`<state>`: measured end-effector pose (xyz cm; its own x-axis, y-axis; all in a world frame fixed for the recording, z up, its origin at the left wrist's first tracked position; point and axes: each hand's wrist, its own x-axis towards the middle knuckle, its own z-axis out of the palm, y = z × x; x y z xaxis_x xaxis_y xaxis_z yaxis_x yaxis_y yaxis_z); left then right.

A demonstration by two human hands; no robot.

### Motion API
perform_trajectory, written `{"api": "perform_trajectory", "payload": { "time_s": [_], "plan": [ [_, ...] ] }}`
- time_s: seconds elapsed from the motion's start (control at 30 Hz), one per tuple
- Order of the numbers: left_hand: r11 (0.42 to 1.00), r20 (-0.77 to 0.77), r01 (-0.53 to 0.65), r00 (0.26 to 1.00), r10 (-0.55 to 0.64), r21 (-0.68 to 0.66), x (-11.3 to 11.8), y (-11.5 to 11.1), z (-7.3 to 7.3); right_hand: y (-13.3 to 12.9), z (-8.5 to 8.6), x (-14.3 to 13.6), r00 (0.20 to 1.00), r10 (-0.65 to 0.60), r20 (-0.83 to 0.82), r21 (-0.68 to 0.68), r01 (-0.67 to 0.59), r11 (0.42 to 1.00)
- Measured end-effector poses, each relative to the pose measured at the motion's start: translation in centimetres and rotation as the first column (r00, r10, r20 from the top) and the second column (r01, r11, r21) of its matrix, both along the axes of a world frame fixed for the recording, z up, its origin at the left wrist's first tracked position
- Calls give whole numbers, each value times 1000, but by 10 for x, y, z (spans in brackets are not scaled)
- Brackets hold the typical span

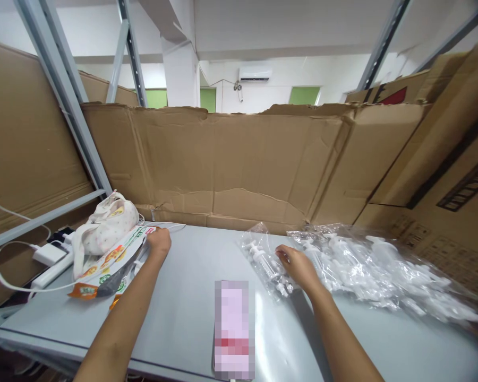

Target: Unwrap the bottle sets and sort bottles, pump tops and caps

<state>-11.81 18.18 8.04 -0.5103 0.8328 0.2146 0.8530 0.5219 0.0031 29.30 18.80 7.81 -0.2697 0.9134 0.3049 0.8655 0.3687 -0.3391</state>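
My left hand (pixel 159 242) is closed at the upper end of a printed food packet (pixel 121 254), white and orange with a dark side. The packet lies slanted against a white cloth bag. My right hand (pixel 297 265) is curled, its thumb and fingertips at the edge of a clear plastic bag (pixel 265 265). Inside that bag is a white, syringe-like plastic piece with ridges and small parts. To the right of the hand lie several more clear bags (pixel 354 265) of similar white pieces, bunched together. My fingers partly hide the touched edges.
A phone (pixel 234 329), blurred out, lies on the grey tabletop (pixel 191 297) with a cable at its near end. At left are the cloth bag (pixel 103 223), a white charger (pixel 50 254) and cords. Cardboard walls (pixel 242 159) and metal posts (pixel 71 106) enclose the table.
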Motion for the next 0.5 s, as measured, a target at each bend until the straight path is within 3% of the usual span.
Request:
{"api": "perform_trajectory", "payload": {
  "time_s": [0.1, 0.23, 0.4, 0.5],
  "plan": [
    [1000, 4, -17, 1000, 17, -9, 0, -1, 4, -3, 3, 1, 992, 124, 10, 32, -124, 992],
    [996, -2, 92, 996, -92, 0, 24, -3, 7, -5, 8, 0, 970, 241, 26, 40, -242, 969],
    [963, 88, 268, 960, -268, 12, 68, -8, 20, -5, 11, 0, 969, 248, 18, 45, -248, 968],
    [903, 194, 426, 883, -428, 51, 97, -16, 27, -6, 10, -1, 966, 257, -8, 73, -255, 964]
  ]
}}
